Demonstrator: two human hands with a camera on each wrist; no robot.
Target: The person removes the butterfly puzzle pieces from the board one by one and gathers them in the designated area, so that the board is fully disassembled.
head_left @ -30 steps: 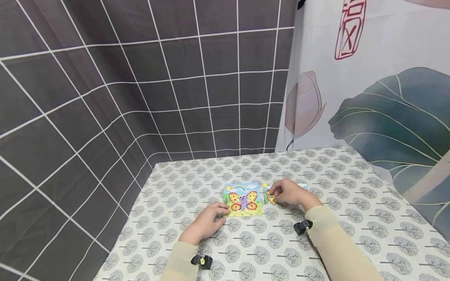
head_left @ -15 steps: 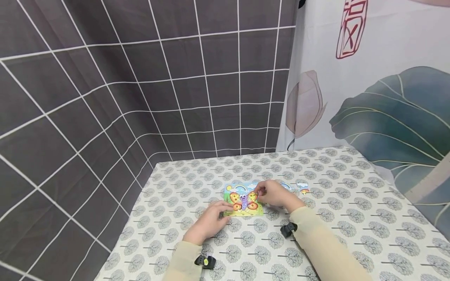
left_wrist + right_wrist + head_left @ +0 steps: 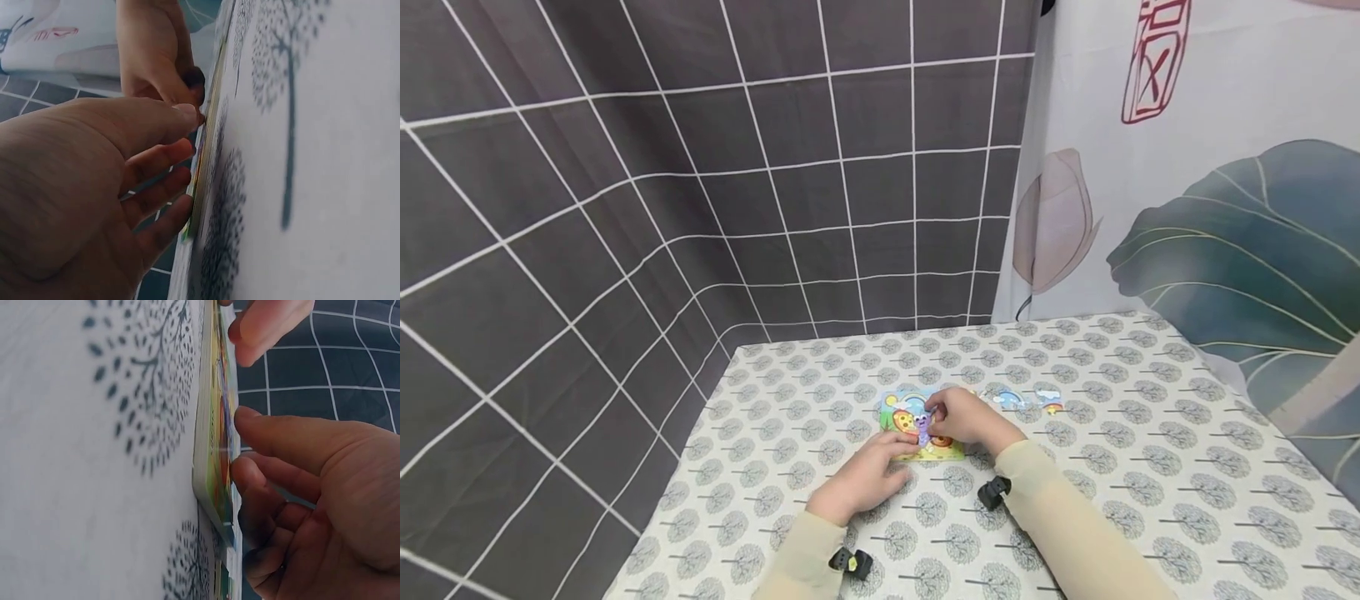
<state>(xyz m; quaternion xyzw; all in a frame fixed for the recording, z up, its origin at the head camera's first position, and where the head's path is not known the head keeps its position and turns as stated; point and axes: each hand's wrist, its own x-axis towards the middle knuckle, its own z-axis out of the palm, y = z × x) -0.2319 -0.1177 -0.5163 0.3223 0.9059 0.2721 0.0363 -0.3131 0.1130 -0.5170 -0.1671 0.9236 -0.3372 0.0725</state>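
Observation:
A thin square butterfly puzzle (image 3: 901, 402) lies on the table, purple body and orange wings on its face. From the lower left, my left hand (image 3: 868, 475) reaches over it, loosely extended fingers touching its face; in the left wrist view the thumb and fingertips (image 3: 181, 209) are apart. My right hand (image 3: 962, 414) is over the right wing, thumb and index finger on either side of a puzzle piece (image 3: 226, 434); most of that piece is hidden in the head view. The right hand's other fingers are curled, as the right wrist view shows.
Loose puzzle pieces lie right of the board: one with a rainbow (image 3: 1009, 400), another with a cloud and orange wing (image 3: 1049, 402). A tree-print cloth (image 3: 820, 375) covers the table. Behind hangs a dark grid curtain (image 3: 820, 200).
My right hand has moved left from the loose pieces onto the butterfly puzzle, uncovering pieces on the right. My left hand has slid slightly right, further over the puzzle.

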